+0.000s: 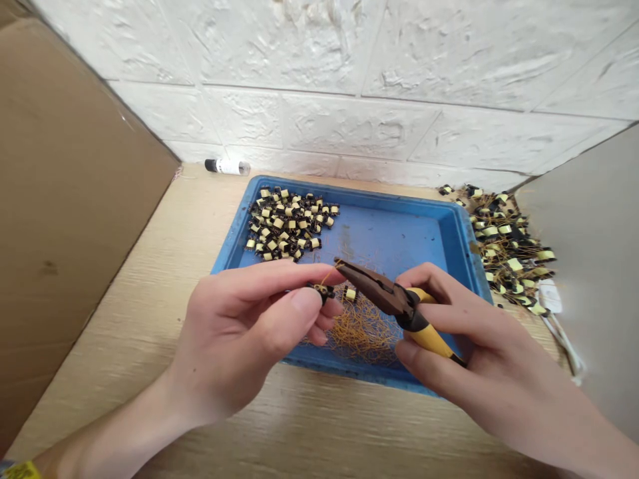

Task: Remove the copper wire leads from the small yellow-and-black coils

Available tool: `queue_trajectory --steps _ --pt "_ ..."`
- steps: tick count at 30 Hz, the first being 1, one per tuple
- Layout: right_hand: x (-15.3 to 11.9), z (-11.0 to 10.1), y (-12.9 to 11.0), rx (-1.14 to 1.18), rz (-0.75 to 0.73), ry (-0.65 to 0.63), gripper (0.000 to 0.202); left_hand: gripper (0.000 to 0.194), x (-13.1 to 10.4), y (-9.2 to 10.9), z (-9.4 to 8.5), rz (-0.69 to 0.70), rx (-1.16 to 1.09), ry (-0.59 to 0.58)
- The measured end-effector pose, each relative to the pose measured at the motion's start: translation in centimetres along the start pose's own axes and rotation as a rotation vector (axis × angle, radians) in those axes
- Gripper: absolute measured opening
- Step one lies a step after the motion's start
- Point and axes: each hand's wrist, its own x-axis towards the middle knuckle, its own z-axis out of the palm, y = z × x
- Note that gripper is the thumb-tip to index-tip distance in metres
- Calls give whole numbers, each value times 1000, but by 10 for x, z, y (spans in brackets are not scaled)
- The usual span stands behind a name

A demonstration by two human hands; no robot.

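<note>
Between thumb and fingers, my left hand (249,326) pinches a small black transformer bobbin (323,291), mostly covered by the thumb. A thin copper-coloured wire rises from it toward the tips of the pliers (374,287). My right hand (464,332) is wrapped round the yellow-and-black handles of these needle-nose pliers, whose dark jaws point left. The jaw tips are at the wire beside my left index finger; the jaws look nearly closed. Beneath both hands, loose wire clippings (364,332) lie in the blue tray (464,259), with one yellow-taped transformer (350,293) among them.
A heap of yellow-taped transformers (287,223) fills the tray's left corner. More transformers with long wires (509,246) are piled right of the tray, near a white cable (566,346). A small black-capped bottle (227,166) lies by the white wall. Cardboard (74,199) stands at left.
</note>
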Motion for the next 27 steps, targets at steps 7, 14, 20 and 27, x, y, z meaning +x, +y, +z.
queue_trajectory --steps 7,14,20,27 --pt "1 -2 -1 -24 0 -6 22 38 2 0 0 7 69 -14" --pt "2 -1 2 -20 -18 4 22 40 3 -1 -2 31 111 -39" --pt "5 -2 0 6 -20 -32 23 40 3 -2 -2 51 117 -38" --pt "5 -4 -1 1 -40 -53 20 39 1 -3 -5 68 134 -51"
